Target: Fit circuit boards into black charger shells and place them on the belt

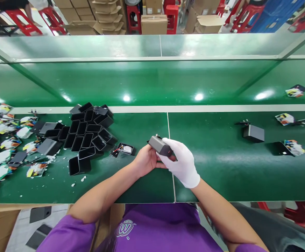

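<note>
A dark grey, box-shaped casing point(160, 145) is held tilted above the green worktop, near the middle seam. My bare left hand point(146, 160) supports its left end and underside. On the right end, my right hand point(181, 161) in a white glove grips it between thumb and fingers. What is inside the casing is hidden. Just left of my left hand lies a small black tray-like part point(123, 149) with wires and a white piece in it. Farther left, several open black casings point(81, 128) stand packed together, their hollow ends facing up.
Circuit assemblies point(2, 147) with coloured and white parts are heaped at the far left, with white scraps around. A grey casing point(254, 133) and loose assemblies point(294, 147) lie at the right. A white rail point(142, 109) crosses behind. Cardboard boxes point(154, 24) stand beyond.
</note>
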Tool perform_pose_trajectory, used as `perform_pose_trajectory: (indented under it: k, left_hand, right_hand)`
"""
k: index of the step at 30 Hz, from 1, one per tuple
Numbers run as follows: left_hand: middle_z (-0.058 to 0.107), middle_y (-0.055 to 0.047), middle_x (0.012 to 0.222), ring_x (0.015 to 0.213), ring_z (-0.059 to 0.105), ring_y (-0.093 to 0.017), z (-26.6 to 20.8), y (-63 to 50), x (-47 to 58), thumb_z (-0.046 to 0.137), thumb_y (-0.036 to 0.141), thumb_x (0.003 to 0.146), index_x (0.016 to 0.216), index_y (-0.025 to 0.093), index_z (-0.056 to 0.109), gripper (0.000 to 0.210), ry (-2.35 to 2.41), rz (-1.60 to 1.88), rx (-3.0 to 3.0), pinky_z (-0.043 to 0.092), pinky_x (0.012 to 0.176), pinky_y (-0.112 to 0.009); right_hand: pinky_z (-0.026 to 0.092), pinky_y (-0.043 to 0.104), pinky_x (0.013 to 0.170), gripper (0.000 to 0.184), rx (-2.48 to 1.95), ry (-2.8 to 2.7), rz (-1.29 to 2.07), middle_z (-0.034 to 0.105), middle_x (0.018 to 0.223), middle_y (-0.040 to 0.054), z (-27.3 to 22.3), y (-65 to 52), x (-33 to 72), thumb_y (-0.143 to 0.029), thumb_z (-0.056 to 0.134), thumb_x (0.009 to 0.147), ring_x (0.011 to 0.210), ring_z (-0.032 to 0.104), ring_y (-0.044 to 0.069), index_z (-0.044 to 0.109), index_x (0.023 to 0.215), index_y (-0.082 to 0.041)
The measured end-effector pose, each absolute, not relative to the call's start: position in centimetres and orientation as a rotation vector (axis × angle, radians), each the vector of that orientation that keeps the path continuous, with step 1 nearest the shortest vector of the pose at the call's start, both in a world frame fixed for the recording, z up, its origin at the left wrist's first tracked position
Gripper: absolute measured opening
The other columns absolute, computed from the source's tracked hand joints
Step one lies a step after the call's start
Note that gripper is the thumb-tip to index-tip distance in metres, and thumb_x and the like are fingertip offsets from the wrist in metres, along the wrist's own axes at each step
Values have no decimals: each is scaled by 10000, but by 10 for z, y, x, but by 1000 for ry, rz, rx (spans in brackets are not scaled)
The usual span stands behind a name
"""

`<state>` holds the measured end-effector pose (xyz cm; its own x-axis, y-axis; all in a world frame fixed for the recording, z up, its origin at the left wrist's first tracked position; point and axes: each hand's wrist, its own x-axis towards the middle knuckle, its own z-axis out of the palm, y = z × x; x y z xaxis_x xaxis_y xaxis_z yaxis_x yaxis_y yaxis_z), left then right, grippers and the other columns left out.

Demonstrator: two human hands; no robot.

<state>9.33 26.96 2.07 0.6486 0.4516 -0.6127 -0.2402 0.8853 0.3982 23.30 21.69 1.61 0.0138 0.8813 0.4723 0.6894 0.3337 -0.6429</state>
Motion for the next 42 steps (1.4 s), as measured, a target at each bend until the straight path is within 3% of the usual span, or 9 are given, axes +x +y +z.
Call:
perform_pose_trajectory:
  k: [3, 6, 10, 16, 32, 38, 42]
  left_hand:
    - [753, -180, 883, 866, 718, -290, 23, 270, 92, 176, 575, 989, 958, 109, 673, 682, 702, 358, 331, 580, 703, -395]
    - [752, -160, 866, 850, 712, -267, 22, 270, 93, 214, 731, 931, 962, 120, 675, 766, 645, 371, 365, 570, 699, -344]
    - [738, -125, 747, 739, 709, -243, 18, 268, 95, 285, 723, 930, 899, 129, 692, 720, 632, 405, 399, 542, 664, -309]
    - [737, -127, 716, 742, 715, -247, 16, 269, 94, 292, 771, 895, 877, 121, 698, 767, 616, 407, 458, 534, 700, -316]
    - [761, -127, 841, 841, 741, -313, 23, 271, 92, 462, 667, 897, 1046, 102, 666, 619, 712, 599, 490, 558, 811, -420]
    - [746, -120, 1018, 997, 698, -323, 18, 276, 85, 700, 717, 695, 1074, 153, 654, 681, 762, 750, 708, 543, 883, -422]
    - [672, -99, 1170, 1101, 623, -282, 22, 280, 78, 867, 490, 618, 1135, 196, 626, 642, 899, 973, 1250, 520, 924, -376]
  right_hand:
    - [594, 394, 794, 393, -1408, -1664, 206, 712, 1104, 82, 19, 218, 238, -221, 624, 868, 955, 692, 251, 607, 1257, -274]
    - [591, 395, 775, 388, -1383, -1685, 216, 710, 1088, 79, 23, 218, 239, -215, 625, 864, 939, 687, 247, 609, 1245, -283]
    - [583, 420, 792, 351, -1368, -1717, 317, 709, 1100, 73, 27, 217, 236, -263, 638, 888, 927, 680, 247, 610, 1237, -294]
    - [583, 405, 787, 362, -1300, -1716, 271, 702, 1133, 63, 27, 215, 235, -230, 648, 896, 939, 679, 234, 581, 1244, -304]
    - [589, 435, 787, 436, -1187, -1763, 129, 692, 1127, 87, 25, 217, 238, -140, 649, 877, 995, 685, 257, 515, 1260, -297]
    - [591, 461, 840, 490, -1159, -1774, 135, 649, 1214, 122, 25, 218, 238, -119, 654, 857, 1088, 652, 268, 496, 1289, -288]
    - [544, 492, 974, 549, -1255, -1759, 314, 603, 1300, 150, 18, 223, 236, -228, 695, 850, 1199, 597, 290, 478, 1354, -243]
